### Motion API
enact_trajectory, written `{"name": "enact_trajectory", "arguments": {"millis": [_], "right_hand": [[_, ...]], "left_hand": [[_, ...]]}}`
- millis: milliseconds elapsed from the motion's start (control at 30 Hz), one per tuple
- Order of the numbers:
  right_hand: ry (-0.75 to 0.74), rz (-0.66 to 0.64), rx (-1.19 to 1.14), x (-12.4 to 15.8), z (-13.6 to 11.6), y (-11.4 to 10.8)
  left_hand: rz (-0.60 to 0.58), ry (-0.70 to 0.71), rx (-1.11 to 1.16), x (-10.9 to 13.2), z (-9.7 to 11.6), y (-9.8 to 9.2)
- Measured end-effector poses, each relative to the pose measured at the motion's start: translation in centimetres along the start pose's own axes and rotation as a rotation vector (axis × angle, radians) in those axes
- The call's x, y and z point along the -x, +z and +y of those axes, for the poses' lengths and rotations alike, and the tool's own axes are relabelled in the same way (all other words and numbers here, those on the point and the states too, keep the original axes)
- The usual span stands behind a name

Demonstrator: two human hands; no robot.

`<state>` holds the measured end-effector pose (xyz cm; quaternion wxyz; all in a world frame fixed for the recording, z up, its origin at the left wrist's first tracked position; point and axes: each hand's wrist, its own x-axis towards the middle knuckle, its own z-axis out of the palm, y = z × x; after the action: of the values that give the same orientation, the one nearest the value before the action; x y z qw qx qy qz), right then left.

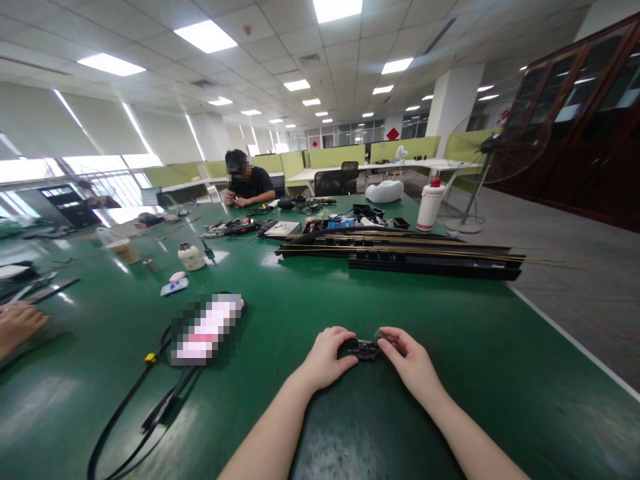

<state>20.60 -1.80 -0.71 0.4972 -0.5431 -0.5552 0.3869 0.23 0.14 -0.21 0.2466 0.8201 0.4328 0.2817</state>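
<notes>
A small black part (361, 348) rests low on the green table (310, 300), pinched from both sides. My left hand (327, 357) curls its fingers round the part's left end. My right hand (407, 360) grips the right end with thumb and fingertips. Both forearms reach in from the bottom edge. The part's details are too small to make out.
Long black rails with thin rods (410, 252) lie across the table beyond my hands. A black cable (150, 407) and a blurred flat object (205, 328) lie to the left. Another person's hand (17, 327) is at the far left; a seated person (247, 180) works at the far end. A white bottle (430, 205) stands at the right.
</notes>
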Motion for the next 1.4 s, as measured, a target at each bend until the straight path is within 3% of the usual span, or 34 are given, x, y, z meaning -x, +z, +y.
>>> {"name": "enact_trajectory", "arguments": {"millis": [967, 1400], "right_hand": [[-0.030, 0.275, -0.106, 0.0, -1.0, -0.3], [-0.003, 0.260, -0.100, 0.0, -0.9, -0.6]], "left_hand": [[-0.016, 0.007, -0.011, 0.2, -0.1, -0.2], [-0.030, -0.015, 0.002, 0.1, 0.2, -0.4]]}}
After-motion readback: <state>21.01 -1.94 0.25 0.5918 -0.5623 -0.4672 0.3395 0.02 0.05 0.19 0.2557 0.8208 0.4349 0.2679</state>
